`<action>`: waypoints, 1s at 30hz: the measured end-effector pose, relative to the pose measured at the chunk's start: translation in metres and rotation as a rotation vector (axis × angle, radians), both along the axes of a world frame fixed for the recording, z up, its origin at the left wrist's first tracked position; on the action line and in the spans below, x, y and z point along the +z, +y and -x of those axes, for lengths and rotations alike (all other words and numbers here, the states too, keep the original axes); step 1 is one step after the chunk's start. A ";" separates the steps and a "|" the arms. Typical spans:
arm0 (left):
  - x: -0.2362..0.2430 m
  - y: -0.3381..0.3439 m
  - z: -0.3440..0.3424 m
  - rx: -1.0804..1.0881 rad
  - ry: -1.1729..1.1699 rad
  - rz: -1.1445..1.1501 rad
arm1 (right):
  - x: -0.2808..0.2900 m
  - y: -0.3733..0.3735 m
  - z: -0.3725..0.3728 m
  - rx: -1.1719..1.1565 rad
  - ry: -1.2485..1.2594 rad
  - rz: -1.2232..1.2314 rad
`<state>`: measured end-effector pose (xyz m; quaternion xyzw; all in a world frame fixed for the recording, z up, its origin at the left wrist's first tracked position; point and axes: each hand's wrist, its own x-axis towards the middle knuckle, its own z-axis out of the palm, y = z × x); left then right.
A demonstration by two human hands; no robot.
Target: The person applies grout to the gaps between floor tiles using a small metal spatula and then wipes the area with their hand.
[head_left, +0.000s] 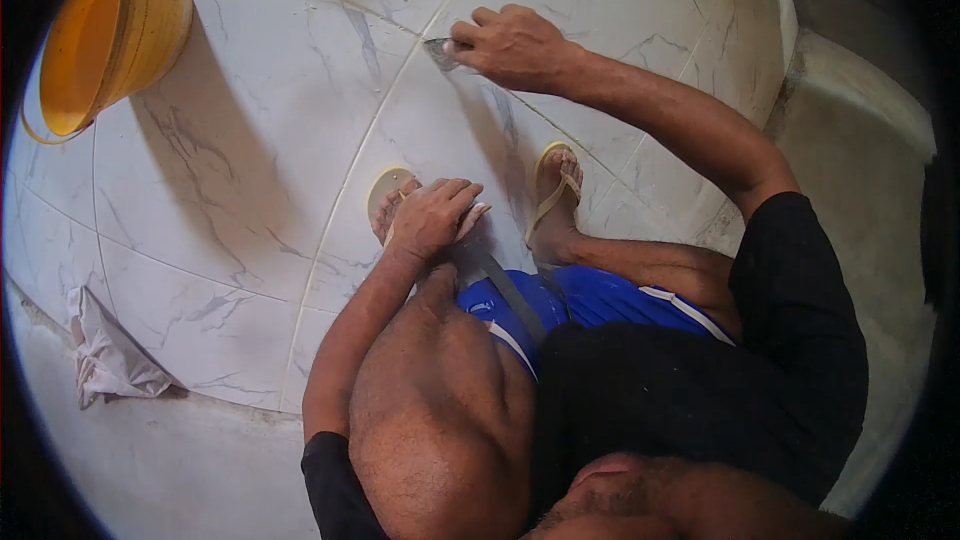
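My right hand (512,44) is closed around a small tool with a flat grey blade, like a putty knife (436,52). Its blade is at the joint between white marble-patterned tiles (300,120), near where several joints cross; the handle is mostly hidden in my fingers. Over my bent left knee hangs my left hand (436,215), fingers stretched out and holding nothing that I can see. Pale residue shows on some of its fingertips. Below it is my left foot in a yellow flip-flop (388,180).
A yellow bucket (160,20) stands on the tiles at the far left. A crumpled whitish bag or cloth (112,355) lies at the left edge of the tiling, beside bare concrete (200,460). My right foot (557,190) is planted below my right forearm. A raised concrete edge (860,90) curves along the right.
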<state>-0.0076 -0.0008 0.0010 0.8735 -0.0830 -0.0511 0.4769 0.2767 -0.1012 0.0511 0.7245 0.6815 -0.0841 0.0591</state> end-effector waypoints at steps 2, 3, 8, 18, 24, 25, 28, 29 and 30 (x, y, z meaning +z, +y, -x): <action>0.001 0.001 0.000 0.006 0.004 0.006 | 0.002 -0.015 -0.003 -0.004 0.014 -0.013; 0.002 0.001 0.001 0.008 0.002 0.008 | 0.009 -0.026 -0.003 -0.022 0.000 0.033; 0.000 0.000 0.004 0.017 -0.025 0.001 | 0.017 -0.049 0.011 -0.081 -0.007 0.097; 0.003 0.000 -0.001 -0.003 -0.042 -0.039 | 0.021 -0.077 0.013 -0.071 -0.025 0.057; 0.002 0.001 -0.002 -0.001 -0.051 -0.010 | 0.013 -0.049 0.016 -0.014 0.020 0.042; 0.004 0.001 -0.004 0.001 -0.056 -0.023 | 0.010 -0.046 0.014 0.018 0.014 0.069; 0.001 0.001 -0.002 0.010 -0.059 -0.029 | 0.016 -0.060 0.004 0.041 0.029 0.087; 0.000 0.000 -0.001 0.014 -0.062 -0.021 | 0.018 -0.068 0.001 0.044 0.029 0.086; 0.001 0.000 0.000 0.014 -0.063 -0.019 | 0.023 -0.076 -0.001 0.032 0.028 0.110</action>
